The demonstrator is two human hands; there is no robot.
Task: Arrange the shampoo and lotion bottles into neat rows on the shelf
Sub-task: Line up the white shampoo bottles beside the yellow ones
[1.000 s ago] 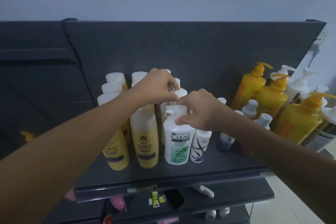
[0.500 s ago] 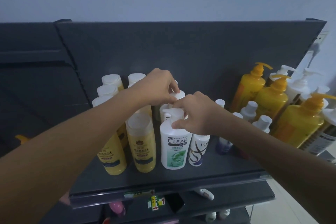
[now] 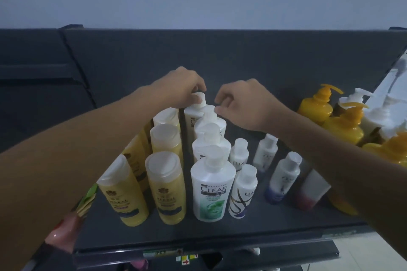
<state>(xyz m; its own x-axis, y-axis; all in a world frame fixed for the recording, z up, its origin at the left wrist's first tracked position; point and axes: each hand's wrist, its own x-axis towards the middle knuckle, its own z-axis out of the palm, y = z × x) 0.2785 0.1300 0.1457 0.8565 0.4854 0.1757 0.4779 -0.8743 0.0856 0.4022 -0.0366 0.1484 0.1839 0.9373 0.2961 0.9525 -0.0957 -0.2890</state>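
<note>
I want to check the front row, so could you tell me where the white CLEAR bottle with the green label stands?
The white CLEAR pump bottle with the green label stands centre front, between a yellow HERBAL bottle and a small white LUX bottle.

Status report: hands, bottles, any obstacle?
Left hand pinching rearmost Clear bottle cap. Right hand beside it, grip unclear. Nothing blocking.

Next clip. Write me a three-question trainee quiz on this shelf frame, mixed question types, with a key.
1. True or false: the front white CLEAR pump bottle lies on its side.
2. The left hand pinches the pump of: A) the rearmost white CLEAR bottle B) a yellow HERBAL flip-cap bottle C) a small white LUX bottle.
3. Fill in: the yellow pump bottles stand on the dark shelf's ___ side.

Key: 1 false; 2 A; 3 right.
</note>
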